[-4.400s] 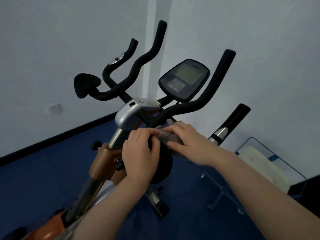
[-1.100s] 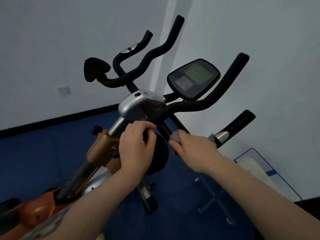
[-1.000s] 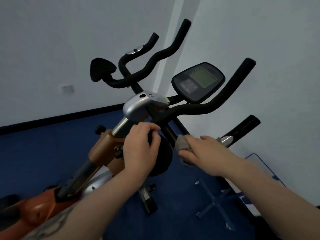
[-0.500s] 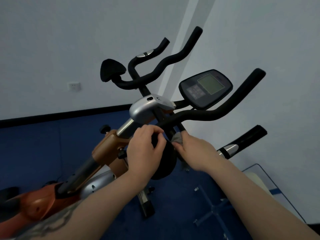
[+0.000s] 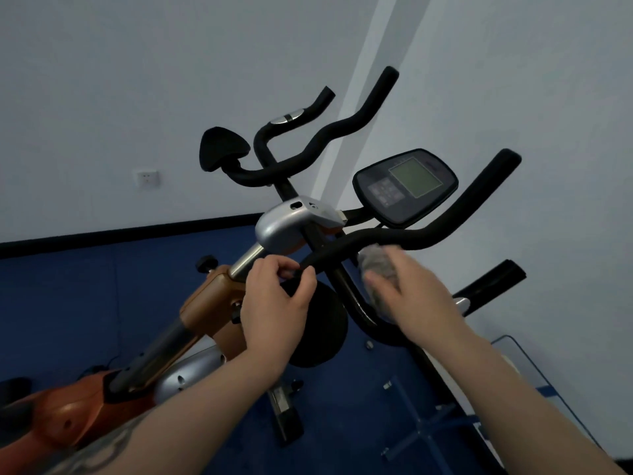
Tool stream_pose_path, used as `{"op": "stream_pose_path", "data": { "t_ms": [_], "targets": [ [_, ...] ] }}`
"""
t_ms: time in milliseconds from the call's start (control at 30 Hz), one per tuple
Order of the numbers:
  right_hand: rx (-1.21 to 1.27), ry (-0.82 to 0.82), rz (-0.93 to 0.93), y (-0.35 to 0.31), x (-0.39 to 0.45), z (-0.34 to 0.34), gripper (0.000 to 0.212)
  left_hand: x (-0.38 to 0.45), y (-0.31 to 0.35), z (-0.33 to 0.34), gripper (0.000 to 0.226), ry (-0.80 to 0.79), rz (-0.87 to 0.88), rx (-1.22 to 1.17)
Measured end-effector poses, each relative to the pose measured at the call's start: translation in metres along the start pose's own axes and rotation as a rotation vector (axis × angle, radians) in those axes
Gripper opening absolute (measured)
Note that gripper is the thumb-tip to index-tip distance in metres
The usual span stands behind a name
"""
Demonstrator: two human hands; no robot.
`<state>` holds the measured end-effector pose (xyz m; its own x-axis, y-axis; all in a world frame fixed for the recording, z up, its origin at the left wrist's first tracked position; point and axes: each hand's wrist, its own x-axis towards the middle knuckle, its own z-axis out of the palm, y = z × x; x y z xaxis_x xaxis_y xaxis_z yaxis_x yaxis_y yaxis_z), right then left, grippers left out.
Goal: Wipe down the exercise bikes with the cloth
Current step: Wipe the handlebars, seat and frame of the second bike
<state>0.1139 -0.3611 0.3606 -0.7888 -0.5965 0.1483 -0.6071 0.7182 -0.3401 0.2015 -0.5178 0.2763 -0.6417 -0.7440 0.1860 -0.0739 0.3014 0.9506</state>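
Note:
An orange and silver exercise bike (image 5: 212,303) stands in front of me, its black foam handlebar (image 5: 442,228) curving up to the right. My left hand (image 5: 274,303) grips the near end of that bar, next to a round black pad (image 5: 322,330). My right hand (image 5: 411,296) holds a bunched grey cloth (image 5: 376,265) and presses it against the bar's black stem, just under the handlebar. The hand is blurred. The dark console (image 5: 407,186) with its green screen sits above the bar.
White walls meet in a corner behind the bike, with a socket (image 5: 147,178) on the left wall. The floor (image 5: 68,303) is blue. A blue metal frame (image 5: 424,426) and a glass-edged panel (image 5: 513,351) lie low on the right.
My right hand has slid the cloth up the stem toward the handlebar. My left hand has kept its grip on the bar end. The view has shifted, so the bike sits further right.

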Motion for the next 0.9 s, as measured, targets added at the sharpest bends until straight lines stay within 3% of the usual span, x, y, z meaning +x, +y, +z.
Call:
{"op": "stream_pose_path", "data": {
  "t_ms": [67,133,233,333,433,533,600,667,900],
  "targets": [
    [0.032,0.280,-0.097,-0.004,0.013,-0.009,0.037,0.000,-0.002,0.000,0.022,-0.024,-0.011,0.016],
    [-0.068,0.354,-0.207,-0.013,0.033,-0.008,0.045,0.000,-0.003,0.000,0.031,-0.060,-0.019,0.035],
    [-0.342,0.144,-0.217,-0.025,0.063,0.012,0.046,-0.001,-0.003,-0.002,0.039,-0.089,-0.043,0.032],
    [-0.478,0.054,-0.155,-0.041,0.080,0.033,0.039,-0.001,-0.002,-0.003,0.042,-0.098,-0.060,0.022],
    [-0.680,-0.074,-0.293,-0.052,0.089,0.030,0.037,-0.001,-0.003,-0.003,0.046,-0.096,-0.059,0.028],
    [-0.666,-0.262,-0.409,-0.046,0.093,0.014,0.031,-0.001,-0.004,-0.003,0.048,-0.101,-0.068,0.032],
    [-0.580,-0.337,-0.304,-0.046,0.100,0.012,0.032,-0.001,-0.004,-0.003,0.047,-0.095,-0.071,0.020],
    [-0.564,-0.356,-0.186,-0.055,0.114,0.020,0.029,0.000,-0.003,-0.003,0.043,-0.089,-0.068,0.013],
    [-0.593,-0.210,-0.138,-0.049,0.111,0.029,0.038,0.000,-0.003,-0.004,0.049,-0.107,-0.073,0.012]
  ]
}}
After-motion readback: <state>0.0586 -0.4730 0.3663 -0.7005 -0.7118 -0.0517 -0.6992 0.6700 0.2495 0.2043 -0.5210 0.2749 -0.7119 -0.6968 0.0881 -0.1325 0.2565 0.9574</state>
